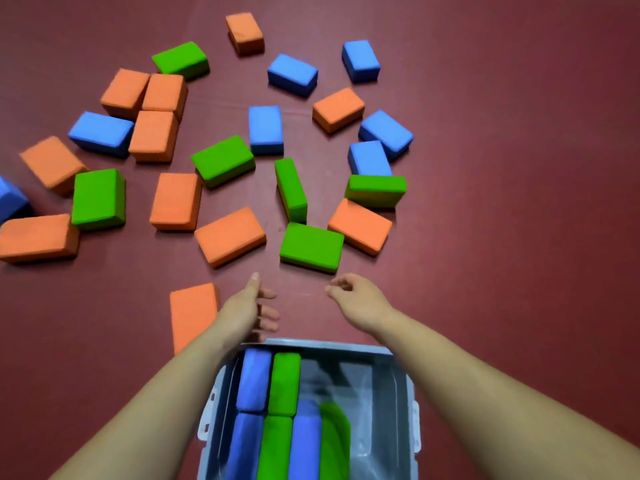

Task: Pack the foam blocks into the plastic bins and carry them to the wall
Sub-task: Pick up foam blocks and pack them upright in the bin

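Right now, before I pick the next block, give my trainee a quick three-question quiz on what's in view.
1. True or false: the bin holds an orange block.
2. The floor block lying beside the left hand is: A blue, B green, C orange.
3. Fill in: the right hand holds ____.
Key: 1 false; 2 C; 3 nothing.
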### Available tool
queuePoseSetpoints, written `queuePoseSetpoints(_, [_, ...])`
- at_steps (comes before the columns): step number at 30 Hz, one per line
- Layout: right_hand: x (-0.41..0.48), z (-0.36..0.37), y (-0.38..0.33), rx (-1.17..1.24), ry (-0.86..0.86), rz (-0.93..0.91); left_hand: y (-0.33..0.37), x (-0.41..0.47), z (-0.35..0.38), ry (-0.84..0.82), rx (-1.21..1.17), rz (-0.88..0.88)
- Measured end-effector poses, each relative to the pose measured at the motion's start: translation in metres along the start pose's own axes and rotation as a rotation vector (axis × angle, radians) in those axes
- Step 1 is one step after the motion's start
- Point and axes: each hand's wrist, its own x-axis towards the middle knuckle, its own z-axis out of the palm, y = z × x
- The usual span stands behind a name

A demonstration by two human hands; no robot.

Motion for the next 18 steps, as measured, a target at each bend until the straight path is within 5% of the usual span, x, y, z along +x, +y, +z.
queuePoseSetpoints(9, [0.086, -0.082, -0.039, 0.166, 0.119, 0.031, 0.085, 0.042, 0.08, -0.042, -0.215, -0.133])
queuePoseSetpoints(18, [0.394, -0.178, 0.032, -0.008, 0.096, -0.045, 0.096, 0.28, 0.214, -0.035, -0.547, -0.496])
